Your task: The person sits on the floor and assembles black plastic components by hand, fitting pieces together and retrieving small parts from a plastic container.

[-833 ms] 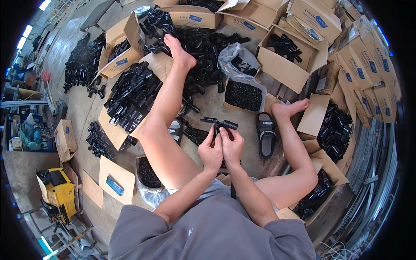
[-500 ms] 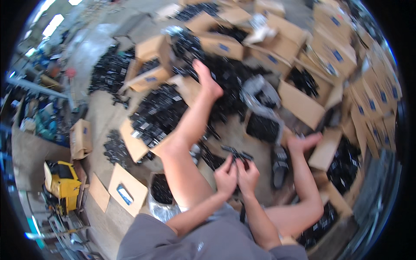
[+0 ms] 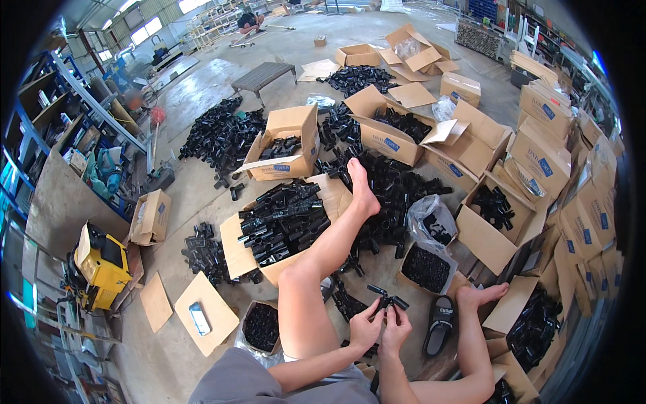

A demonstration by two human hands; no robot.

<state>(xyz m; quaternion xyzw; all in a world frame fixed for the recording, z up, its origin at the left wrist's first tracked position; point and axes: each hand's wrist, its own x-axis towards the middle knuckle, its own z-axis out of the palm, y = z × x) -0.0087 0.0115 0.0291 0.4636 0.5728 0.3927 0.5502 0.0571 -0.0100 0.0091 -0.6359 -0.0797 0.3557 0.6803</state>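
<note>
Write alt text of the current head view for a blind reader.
A left hand and right hand together hold a black tubular part between spread bare legs. Around them, heaps of similar black parts and open cardboard boxes crowd the floor, with a black sandal near the right foot and a phone on cardboard to the left.

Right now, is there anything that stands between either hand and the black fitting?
Nothing visible does: the left hand and the right hand both hold the black fitting directly. The black sandal lies off to the right, out of the way.
</note>
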